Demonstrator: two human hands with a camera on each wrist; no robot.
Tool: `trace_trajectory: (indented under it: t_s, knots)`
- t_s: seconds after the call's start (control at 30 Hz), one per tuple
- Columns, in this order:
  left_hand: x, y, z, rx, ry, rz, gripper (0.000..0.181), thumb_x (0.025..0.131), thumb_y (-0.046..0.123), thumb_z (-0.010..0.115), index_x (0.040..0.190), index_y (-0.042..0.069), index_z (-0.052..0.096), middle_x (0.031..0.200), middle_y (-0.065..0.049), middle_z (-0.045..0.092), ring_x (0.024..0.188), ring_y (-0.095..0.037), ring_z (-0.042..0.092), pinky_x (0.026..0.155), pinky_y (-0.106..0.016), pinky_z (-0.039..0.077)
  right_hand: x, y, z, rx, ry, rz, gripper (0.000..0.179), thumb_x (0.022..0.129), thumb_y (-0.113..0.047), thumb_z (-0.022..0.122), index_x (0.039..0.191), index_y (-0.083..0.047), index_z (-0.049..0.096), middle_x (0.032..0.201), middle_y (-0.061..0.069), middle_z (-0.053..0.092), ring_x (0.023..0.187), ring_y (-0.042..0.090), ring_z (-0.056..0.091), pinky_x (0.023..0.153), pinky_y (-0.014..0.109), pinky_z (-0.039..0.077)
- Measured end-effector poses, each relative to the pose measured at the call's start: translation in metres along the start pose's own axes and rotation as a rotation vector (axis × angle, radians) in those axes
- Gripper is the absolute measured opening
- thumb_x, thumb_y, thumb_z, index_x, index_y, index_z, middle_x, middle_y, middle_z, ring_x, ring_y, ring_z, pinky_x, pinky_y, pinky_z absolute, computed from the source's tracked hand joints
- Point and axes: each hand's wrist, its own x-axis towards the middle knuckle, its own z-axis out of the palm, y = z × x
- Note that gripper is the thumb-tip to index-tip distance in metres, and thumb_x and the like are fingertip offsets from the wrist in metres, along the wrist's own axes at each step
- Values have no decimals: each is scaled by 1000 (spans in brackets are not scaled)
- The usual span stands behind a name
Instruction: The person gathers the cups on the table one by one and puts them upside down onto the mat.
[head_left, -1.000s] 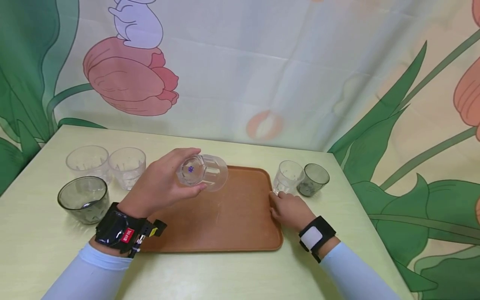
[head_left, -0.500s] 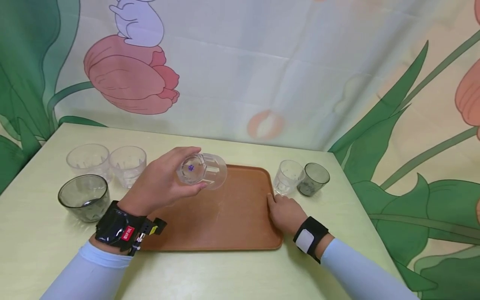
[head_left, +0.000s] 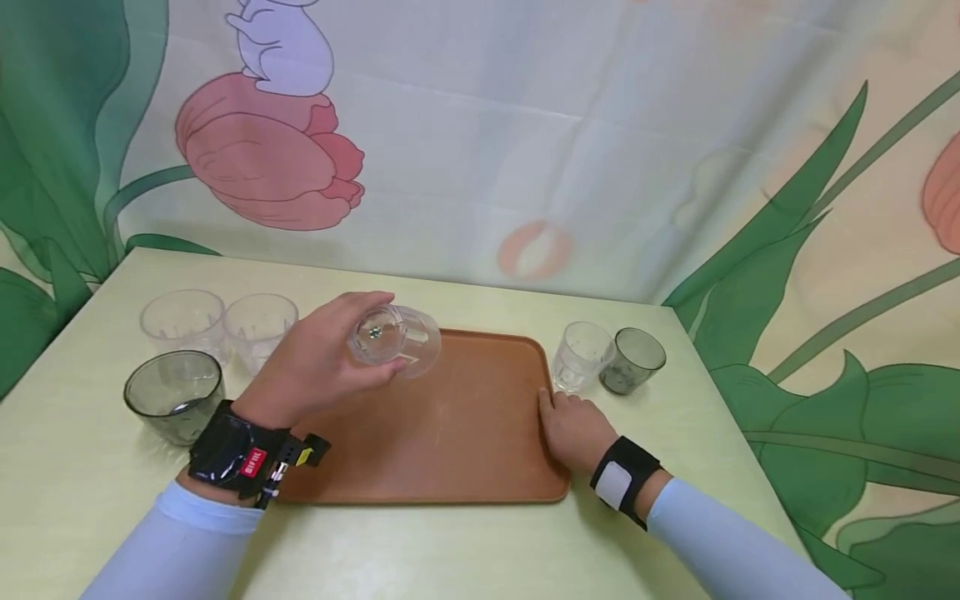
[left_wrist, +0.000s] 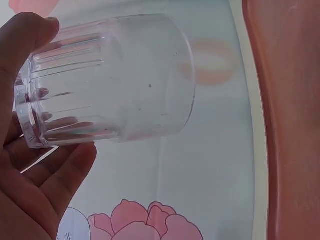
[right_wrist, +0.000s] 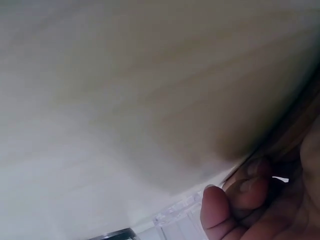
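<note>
In the head view my left hand (head_left: 322,358) grips a clear tumbler (head_left: 411,337) around its base, thumb on one side and fingers on the other. The tumbler lies on its side in the air over the brown tray (head_left: 480,417), base towards me and mouth to the right. Its ribbed lower wall and smooth upper wall show in the left wrist view, with the fingers (left_wrist: 75,170) at the base end. At the tray's right rim, my right hand (head_left: 577,429) holds the edge; its curled fingers (right_wrist: 245,192) show in the right wrist view.
On the left stand two clear tumblers (head_left: 183,321) (head_left: 258,329) and a smoky grey glass (head_left: 176,396). Beyond my right hand, a clear tumbler (head_left: 581,358) and a grey glass (head_left: 632,360) stand close together. A printed curtain (head_left: 450,167) hangs behind the table (head_left: 420,550).
My left hand and the tumbler have shifted slightly left, and the tumbler has turned a little. My right hand's fingers have moved slightly at the tray's rim; the tray stays in place.
</note>
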Motion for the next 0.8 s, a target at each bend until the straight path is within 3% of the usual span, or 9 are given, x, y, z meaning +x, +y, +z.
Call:
trace_trajectory:
  t_s: [0.37,0.53,0.8]
  knots:
    - [7,-11,-11,61,-33,-94,75,76,34,86,137,2,56,127,-14,65,112,-29,61,94,-48,54,-2,1,3,16,18,-10,43,100,-11,49,137,11,53,101,23,65,80,36,64,65,49,55]
    - [14,-18,-13,79,-49,-148,73,77,34,86,135,2,56,119,-14,66,104,-29,60,85,-45,56,-3,4,4,-10,32,-5,42,99,-11,50,136,9,55,101,22,65,81,35,64,67,49,55]
    - [22,-27,-17,110,-146,-281,72,79,34,84,135,-1,56,119,-18,67,102,-33,63,87,-49,56,1,5,15,-21,61,-17,42,99,-12,50,136,7,56,101,20,66,80,34,63,67,48,55]
